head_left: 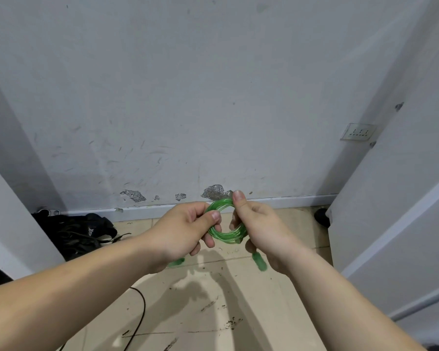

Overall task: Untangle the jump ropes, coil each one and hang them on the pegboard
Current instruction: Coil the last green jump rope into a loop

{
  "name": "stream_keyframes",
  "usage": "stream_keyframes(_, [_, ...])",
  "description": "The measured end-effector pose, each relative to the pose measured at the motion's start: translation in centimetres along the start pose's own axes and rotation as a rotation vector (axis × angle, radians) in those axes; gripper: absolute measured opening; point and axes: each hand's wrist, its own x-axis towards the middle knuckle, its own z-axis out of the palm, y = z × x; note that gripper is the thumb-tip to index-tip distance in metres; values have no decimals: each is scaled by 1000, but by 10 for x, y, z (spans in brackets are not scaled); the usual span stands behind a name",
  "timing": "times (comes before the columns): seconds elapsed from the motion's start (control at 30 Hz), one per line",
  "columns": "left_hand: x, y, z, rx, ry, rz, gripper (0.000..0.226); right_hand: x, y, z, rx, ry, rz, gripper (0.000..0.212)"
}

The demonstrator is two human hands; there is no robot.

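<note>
— Where is the green jump rope (226, 235)?
— Up in the air, in front of the wall (162, 97). It is wound into a small ring between both hands.
— What are the fingers doing?
— The left hand (183, 231) curls round the ring's left side. The right hand (259, 229) pinches the right side, thumb on top.
— And the green handles (260, 262)?
— They hang below the hands, blurry.
— Anything else?
— A black bag (74, 231) lies on the floor (213, 312) by the wall.
</note>
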Motion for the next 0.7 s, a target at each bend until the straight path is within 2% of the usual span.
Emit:
stream_keyframes(0.3, [-1,-4,-1,151,40,31,29,-2,0,-3,-137,-116,-33,56])
stream_keyframes(0.47, [-1,-3,2,116,-48,10,26,1,3,-1,-264,-33,-72,59])
stream_keyframes(0.63, [-3,-2,3,110,-100,-69,35,6,9,1,-192,50,-77,55])
stream_keyframes(0.7, [-1,-7,2,87,-93,-53,30,9,11,0,-177,129,-83,54])
